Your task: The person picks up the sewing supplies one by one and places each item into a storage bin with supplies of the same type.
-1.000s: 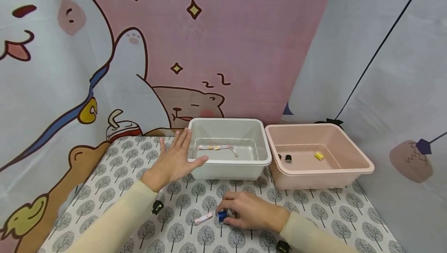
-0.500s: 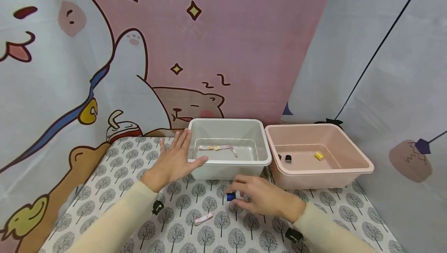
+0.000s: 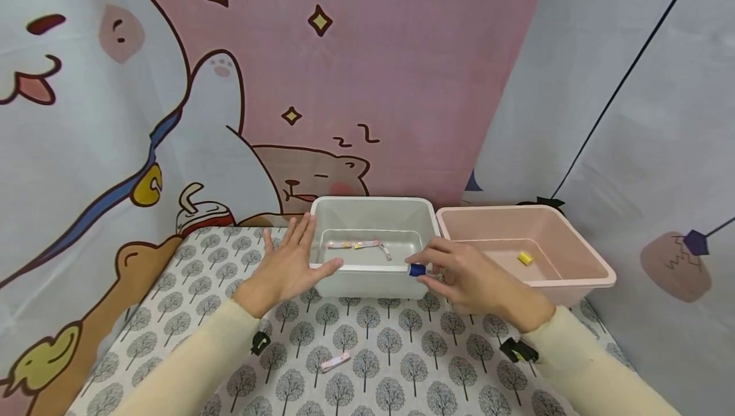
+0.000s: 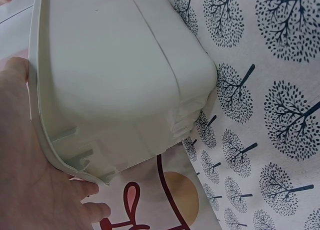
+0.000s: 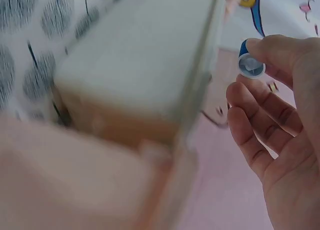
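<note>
My right hand (image 3: 467, 275) pinches a blue thread spool (image 3: 416, 270) between thumb and fingertips, in front of the near right rim of the white bin (image 3: 373, 282). In the right wrist view the spool (image 5: 251, 64) shows its pale round end. My left hand (image 3: 287, 263) lies spread, fingers straight, against the left rim of the white bin; the left wrist view shows the hand (image 4: 35, 155) along that rim. Several small printed strips (image 3: 358, 245) lie inside the white bin. Another pink-and-white strip (image 3: 335, 362) lies on the tree-print cloth.
To the right of the white bin stands a pink bin (image 3: 574, 283), partly covered by my right hand, with a yellow spool (image 3: 525, 258) inside. Tree-print cloth (image 3: 402, 365) covers the table. A cartoon curtain (image 3: 402, 71) hangs close behind both bins.
My right hand has lifted the blue spool off the cloth beside the strip and carried it up and rightward to the bins. My left hand stays at the white bin's rim.
</note>
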The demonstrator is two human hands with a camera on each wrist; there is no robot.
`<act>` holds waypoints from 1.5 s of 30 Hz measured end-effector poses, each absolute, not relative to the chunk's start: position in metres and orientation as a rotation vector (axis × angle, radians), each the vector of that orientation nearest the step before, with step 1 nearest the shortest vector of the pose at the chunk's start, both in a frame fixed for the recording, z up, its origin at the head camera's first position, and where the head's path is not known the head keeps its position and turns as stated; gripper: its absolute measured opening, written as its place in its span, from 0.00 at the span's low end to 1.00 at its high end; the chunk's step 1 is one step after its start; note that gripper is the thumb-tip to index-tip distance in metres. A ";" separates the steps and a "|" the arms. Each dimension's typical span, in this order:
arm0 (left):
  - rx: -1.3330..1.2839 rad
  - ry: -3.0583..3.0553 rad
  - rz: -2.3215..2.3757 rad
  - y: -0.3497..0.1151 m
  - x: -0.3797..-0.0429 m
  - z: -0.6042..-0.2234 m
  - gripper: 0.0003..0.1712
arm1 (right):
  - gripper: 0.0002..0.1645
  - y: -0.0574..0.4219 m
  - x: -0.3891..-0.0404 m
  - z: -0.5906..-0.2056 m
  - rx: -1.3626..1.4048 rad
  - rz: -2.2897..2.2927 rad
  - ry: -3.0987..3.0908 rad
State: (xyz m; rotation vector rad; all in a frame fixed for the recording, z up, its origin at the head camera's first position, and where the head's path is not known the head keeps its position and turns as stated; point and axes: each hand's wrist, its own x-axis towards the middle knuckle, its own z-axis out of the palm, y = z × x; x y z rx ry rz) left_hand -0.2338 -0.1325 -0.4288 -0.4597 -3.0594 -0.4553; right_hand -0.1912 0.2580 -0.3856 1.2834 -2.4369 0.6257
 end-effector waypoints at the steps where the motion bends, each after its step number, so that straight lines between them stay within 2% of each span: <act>1: -0.460 -3.059 -0.454 -0.132 -0.234 -0.429 0.74 | 0.23 0.263 -0.194 -0.381 1.281 0.634 -2.420; 5: -0.458 -3.053 -0.458 -0.132 -0.233 -0.429 0.75 | 0.24 0.286 -0.208 -0.362 1.235 0.529 -2.373; 8: -0.456 -3.052 -0.464 -0.132 -0.232 -0.429 0.75 | 0.26 0.307 -0.214 -0.347 1.047 0.234 -2.420; 11: -0.455 -3.053 -0.461 -0.132 -0.232 -0.430 0.76 | 0.22 0.326 -0.222 -0.338 0.905 0.127 -2.527; 15: -0.456 -3.053 -0.458 -0.132 -0.231 -0.430 0.76 | 0.16 0.343 -0.237 -0.336 0.922 0.364 -2.629; 29: -0.463 -3.056 -0.450 -0.131 -0.231 -0.431 0.75 | 0.16 0.379 -0.272 -0.330 0.853 0.387 -2.735; 36: -0.471 -3.055 -0.447 -0.131 -0.232 -0.431 0.76 | 0.27 0.382 -0.267 -0.328 0.701 0.321 -2.839; 45: -0.465 -3.056 -0.443 -0.133 -0.233 -0.427 0.75 | 0.22 0.371 -0.256 -0.326 0.749 0.328 -2.759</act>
